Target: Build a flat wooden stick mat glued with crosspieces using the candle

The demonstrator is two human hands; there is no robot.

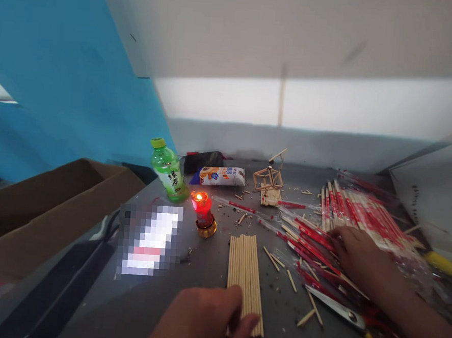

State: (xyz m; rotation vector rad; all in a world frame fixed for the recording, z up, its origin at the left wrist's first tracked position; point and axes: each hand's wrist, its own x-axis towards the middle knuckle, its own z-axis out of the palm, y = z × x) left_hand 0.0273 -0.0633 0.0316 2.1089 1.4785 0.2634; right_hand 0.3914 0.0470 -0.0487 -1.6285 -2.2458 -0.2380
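A flat row of bare wooden chopsticks lies side by side on the grey table. My left hand rests over its near end, fingers loosely curled, with thumb and index finger apart. Farther right, my right hand has its fingers closed on a wrapped chopstick in a loose heap of red-and-clear wrappers; the fingertips are partly hidden. Behind that hand lies a big pile of wrapped chopsticks. Scissors with yellow and red handles lie beneath my right forearm, blades pointing left.
A lit red candle stands left of the chopstick row. Behind are a green tea bottle, a snack packet and a small stick frame. A bright pixelated patch lies left. A cardboard box stands beside the table.
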